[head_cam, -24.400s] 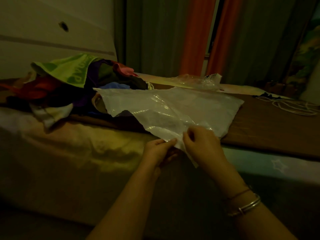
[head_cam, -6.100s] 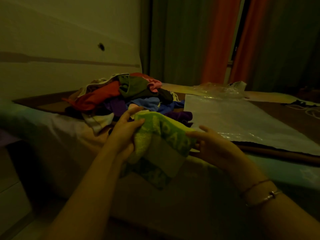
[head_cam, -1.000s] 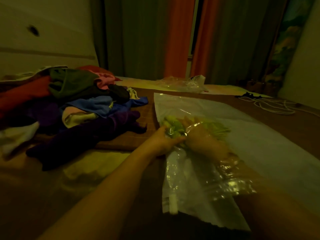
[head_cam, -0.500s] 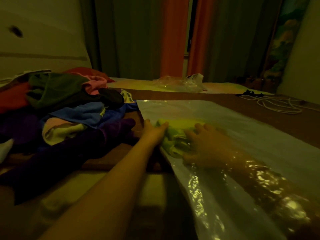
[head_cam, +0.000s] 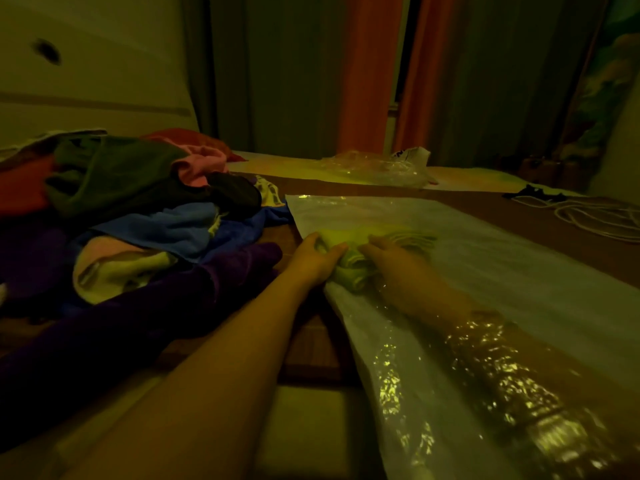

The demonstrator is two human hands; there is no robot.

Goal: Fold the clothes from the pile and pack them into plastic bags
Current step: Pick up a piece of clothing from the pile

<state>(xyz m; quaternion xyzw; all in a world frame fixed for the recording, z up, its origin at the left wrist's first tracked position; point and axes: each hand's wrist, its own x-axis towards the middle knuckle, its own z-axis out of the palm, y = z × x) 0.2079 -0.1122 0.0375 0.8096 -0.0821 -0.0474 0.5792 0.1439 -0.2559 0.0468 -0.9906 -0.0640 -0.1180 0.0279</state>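
Fig.: Two hands seat one green cloth in one plastic bag.
L hand (head_cam: 317,259) grips green cloth (head_cam: 349,263) from outside the plastic bag (head_cam: 519,292); R hand (head_cam: 391,263), inside bag, curls on it. Beyond: one clothes pile (head_cam: 145,216), one crumpled bag (head_cam: 377,168).

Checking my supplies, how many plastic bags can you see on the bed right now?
2. One large bag lies flat in front, the right hand inside it. A crumpled one sits at the far edge by the curtains. Others may be hidden.

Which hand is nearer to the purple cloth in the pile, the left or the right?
Left. The left hand lies just right of the purple cloth, outside the plastic bag; the right hand is inside it, farther away.
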